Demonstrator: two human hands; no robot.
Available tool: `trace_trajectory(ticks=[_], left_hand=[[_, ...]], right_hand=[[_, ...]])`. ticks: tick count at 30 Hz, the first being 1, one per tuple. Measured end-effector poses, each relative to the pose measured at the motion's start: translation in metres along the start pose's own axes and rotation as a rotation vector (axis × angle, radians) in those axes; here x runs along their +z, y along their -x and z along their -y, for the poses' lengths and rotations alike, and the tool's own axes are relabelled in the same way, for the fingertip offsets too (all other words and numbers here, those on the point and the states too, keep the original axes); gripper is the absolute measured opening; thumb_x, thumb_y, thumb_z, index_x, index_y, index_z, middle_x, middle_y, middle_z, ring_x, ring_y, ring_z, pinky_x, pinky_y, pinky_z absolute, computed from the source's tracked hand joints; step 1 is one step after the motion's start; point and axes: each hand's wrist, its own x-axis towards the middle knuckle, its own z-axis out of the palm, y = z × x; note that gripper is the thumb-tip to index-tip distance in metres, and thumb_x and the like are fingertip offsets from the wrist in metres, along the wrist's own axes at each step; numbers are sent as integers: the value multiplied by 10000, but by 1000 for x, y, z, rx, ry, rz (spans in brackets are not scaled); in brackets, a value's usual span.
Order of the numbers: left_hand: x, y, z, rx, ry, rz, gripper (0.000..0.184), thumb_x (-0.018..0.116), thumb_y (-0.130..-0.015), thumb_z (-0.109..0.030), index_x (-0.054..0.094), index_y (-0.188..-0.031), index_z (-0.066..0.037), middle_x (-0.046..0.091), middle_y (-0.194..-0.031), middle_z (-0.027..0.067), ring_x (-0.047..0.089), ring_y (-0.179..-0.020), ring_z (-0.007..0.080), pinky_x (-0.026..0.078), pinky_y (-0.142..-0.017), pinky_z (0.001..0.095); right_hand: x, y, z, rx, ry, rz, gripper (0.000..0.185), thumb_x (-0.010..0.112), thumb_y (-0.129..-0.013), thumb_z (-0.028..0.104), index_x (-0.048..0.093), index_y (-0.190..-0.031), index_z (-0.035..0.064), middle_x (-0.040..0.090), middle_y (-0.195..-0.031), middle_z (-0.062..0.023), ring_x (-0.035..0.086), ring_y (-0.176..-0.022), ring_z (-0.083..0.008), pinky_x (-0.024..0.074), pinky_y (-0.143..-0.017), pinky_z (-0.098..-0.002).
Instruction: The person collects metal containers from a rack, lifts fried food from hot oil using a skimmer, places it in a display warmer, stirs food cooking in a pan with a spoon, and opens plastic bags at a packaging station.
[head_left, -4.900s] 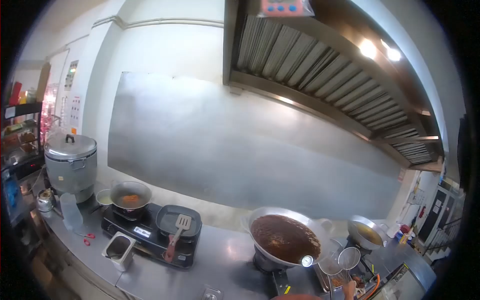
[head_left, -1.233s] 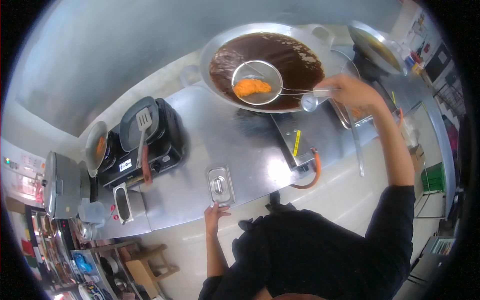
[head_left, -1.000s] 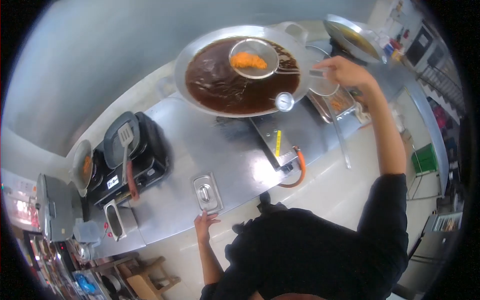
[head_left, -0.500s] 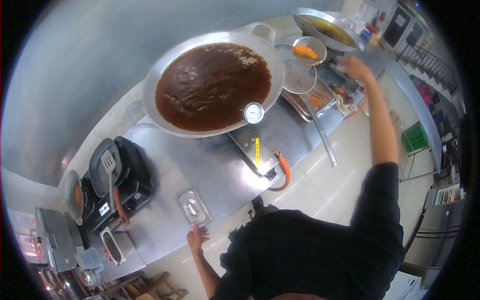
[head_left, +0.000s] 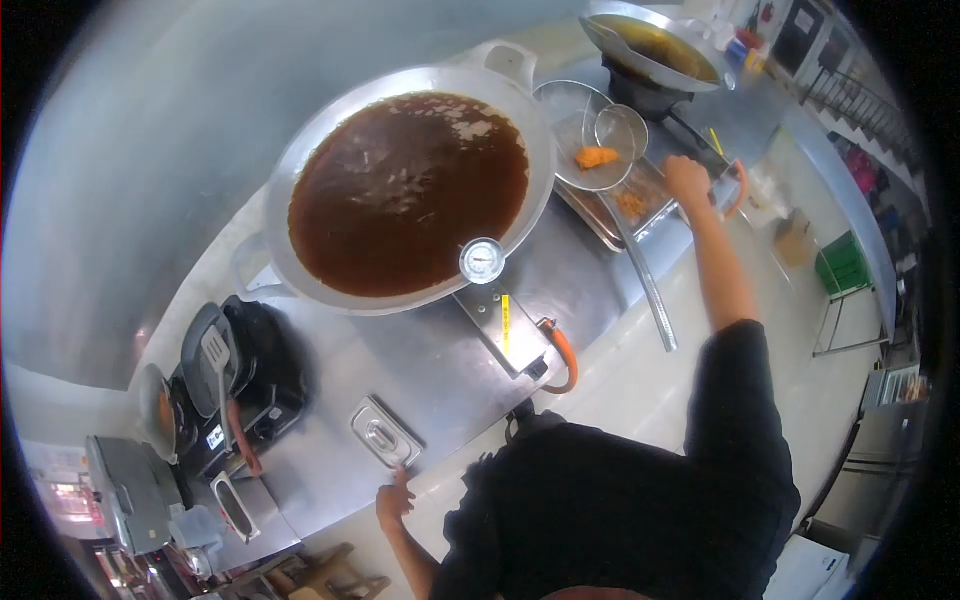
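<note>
- Around us is a kitchen: a steel desk [head_left: 350, 355] runs along a wall panel of grey metal [head_left: 200, 150].
- On the desk we see a big two-handled wok [head_left: 303, 150] of dark brown liquid [head_left: 410, 200], a dial thermometer [head_left: 482, 260] at its near rim.
- Our right hand [head_left: 687, 180] is raised to the right of this wok, its fingers curled closed, apparently around the handle of a small strainer [head_left: 630, 125], though the grip itself is too small to make out.
- The small strainer is tilted over the mesh of a long-handled strainer [head_left: 570, 172].
- An orange fried piece [head_left: 597, 157] lies at the small strainer's lower edge, over the larger mesh; we cannot tell which of the two carries it.
- Below them we have a steel tray [head_left: 592, 212] with orange crumbs [head_left: 630, 204], and beyond stands a second wok [head_left: 650, 14].
- Our left hand [head_left: 395, 500] is at the front edge of the desk, fingers loosely spread, one fingertip at the near end of a rectangular steel lid [head_left: 382, 437].
- To the left, we see a slotted spatula [head_left: 217, 353] with a reddish-brown handle lying across a square pan [head_left: 197, 380] on a black stove [head_left: 275, 350].
</note>
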Motion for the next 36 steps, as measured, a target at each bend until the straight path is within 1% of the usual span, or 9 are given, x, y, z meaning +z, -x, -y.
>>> trace_trajectory(ticks=[3,6,12,19,23,26,29,32,36], left_hand=[[-2,10,-5,-4,-117,126,779,403,-863,-676,680,-655,22,564,-477,110,538,-407,186,459,-462,289],[-1,17,-28,223,-157,348,749,406,-883,-644,681,-641,10,552,-465,98,543,-433,169,457,-501,274],[57,31,-131,773,-23,554,464,474,-958,-415,643,-938,17,631,-644,84,597,-567,148,474,-562,282],[164,27,-206,616,384,795,490,434,-971,-414,579,-1114,32,660,-871,137,620,-640,153,507,-603,265],[183,35,-221,787,300,635,500,397,-984,-403,580,-1162,27,669,-867,126,612,-601,148,513,-586,255],[185,37,-222,710,371,754,506,379,-992,-409,516,-1261,-4,655,-990,135,632,-717,176,521,-691,285],[186,38,-225,379,850,1322,562,321,-988,-457,390,-1375,-55,598,-1154,107,609,-921,208,474,-895,368],[187,33,-222,310,1029,1539,554,339,-974,-445,319,-1420,-117,531,-1260,78,547,-1054,230,390,-994,417],[188,37,-223,231,1184,1495,448,383,-972,-407,407,-1336,-147,539,-1227,68,549,-1045,224,408,-973,424]], right_hand=[[10,0,-14,-5,17,-59,190,544,-834,140,656,-962,57,684,-908,-161,681,-843,-322,557,-708,-424],[16,4,-21,7,9,-127,201,501,-861,133,650,-987,85,682,-840,-158,685,-783,-321,559,-662,-419],[19,21,-23,33,-65,-170,298,437,-893,130,580,-1151,175,668,-847,-180,683,-768,-320,549,-622,-433],[47,24,-39,52,-268,-262,421,431,-866,77,517,-1254,215,651,-938,-184,672,-795,-339,541,-643,-447],[57,34,-44,25,-370,-400,499,444,-838,33,500,-1289,237,657,-959,-180,662,-825,-361,528,-684,-475],[57,41,-46,79,-416,-275,529,455,-824,23,491,-1306,240,649,-983,-202,650,-838,-382,515,-713,-494],[67,43,-51,13,-472,-324,536,453,-816,21,491,-1308,227,641,-975,-225,639,-841,-398,506,-728,-503],[67,49,-51,17,-472,-324,557,472,-791,1,500,-1303,220,645,-951,-227,633,-849,-399,506,-730,-499],[73,48,-52,42,-514,-319,572,495,-769,-11,515,-1292,221,648,-932,-224,632,-854,-400,503,-734,-500]])
